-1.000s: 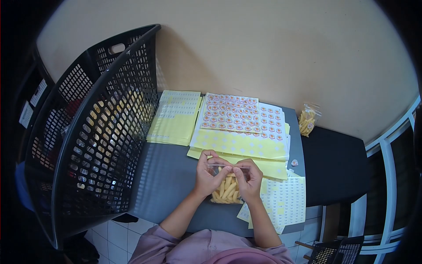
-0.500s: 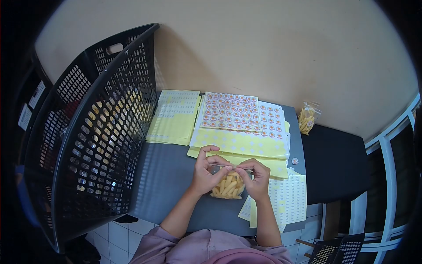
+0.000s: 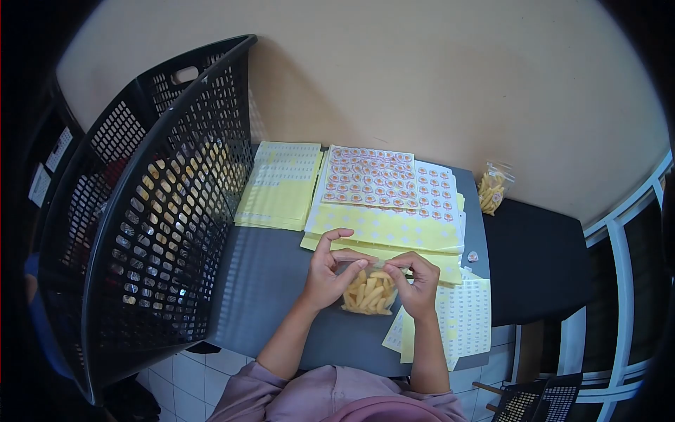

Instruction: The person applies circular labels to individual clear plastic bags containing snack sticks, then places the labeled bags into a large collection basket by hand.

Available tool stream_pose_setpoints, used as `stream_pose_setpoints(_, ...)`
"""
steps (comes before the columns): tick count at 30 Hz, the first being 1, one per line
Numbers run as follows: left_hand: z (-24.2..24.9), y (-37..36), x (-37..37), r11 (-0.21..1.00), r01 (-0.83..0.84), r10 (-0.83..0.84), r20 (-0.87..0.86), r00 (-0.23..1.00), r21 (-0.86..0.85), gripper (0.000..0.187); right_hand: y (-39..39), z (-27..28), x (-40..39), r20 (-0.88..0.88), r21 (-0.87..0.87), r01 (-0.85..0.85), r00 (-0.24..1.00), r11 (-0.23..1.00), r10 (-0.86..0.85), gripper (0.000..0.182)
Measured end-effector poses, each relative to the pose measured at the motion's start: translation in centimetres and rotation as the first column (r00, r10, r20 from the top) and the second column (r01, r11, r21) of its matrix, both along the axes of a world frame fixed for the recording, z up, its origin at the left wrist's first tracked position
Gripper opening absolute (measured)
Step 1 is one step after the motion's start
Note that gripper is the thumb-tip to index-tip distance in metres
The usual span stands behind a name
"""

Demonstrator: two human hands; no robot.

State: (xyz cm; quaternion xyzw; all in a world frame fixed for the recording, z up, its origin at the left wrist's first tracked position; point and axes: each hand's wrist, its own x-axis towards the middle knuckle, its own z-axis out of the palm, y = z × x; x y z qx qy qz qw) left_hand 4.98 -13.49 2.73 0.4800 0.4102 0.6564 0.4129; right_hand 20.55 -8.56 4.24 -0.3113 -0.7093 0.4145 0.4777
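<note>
I saw the left hand (image 3: pixel 325 281) pinching one side of the bag's top edge between thumb and fingers, one finger lifted free, while the right hand (image 3: pixel 420 285) had thumb and fingers closed on the other side. The clear bag (image 3: pixel 368 294), holding yellow sticks (image 3: pixel 373 298), hung between them over the table (image 3: pixel 264 285), near the sticker sheets (image 3: pixel 369 177).

Lft reach is blocked by tall blk basket (image 3: pixel 158 225); btwn it & L hand (image 3: pixel 327 278), bare tbl (image 3: pixel 264 278) strip is left open. Fwd, space over flat sticker sheets (image 3: pixel 376 179) is bounded by far wall (image 3: pixel 422 84).
</note>
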Motion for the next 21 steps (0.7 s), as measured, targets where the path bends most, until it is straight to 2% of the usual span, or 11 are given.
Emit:
stream_pose_setpoints(4,0.7,-0.3,-0.3,0.995,0.072,-0.070,0.019,0.997,-0.074,0.051,0.1,0.1,0.3,0.015,0.026,0.015,1.000,1.000,-0.016,0.004)
stream_pose_setpoints(10,0.7,-0.3,-1.3,0.980,0.186,-0.188,-0.032,0.982,-0.077,0.058,0.3,0.4,0.7,0.033,0.006,-0.008,0.999,1.000,0.008,0.005)
stream_pose_setpoints(16,0.8,-0.4,-1.8,0.970,0.233,-0.238,-0.074,0.969,-0.065,0.057,0.6,0.1,1.3,0.034,-0.041,-0.035,0.999,0.999,0.037,0.008)
stream_pose_setpoints(21,1.6,-0.6,-1.8,0.957,0.279,-0.282,-0.035,0.959,-0.077,0.056,0.7,0.0,1.5,0.018,-0.068,-0.043,0.999,0.997,0.045,0.010)
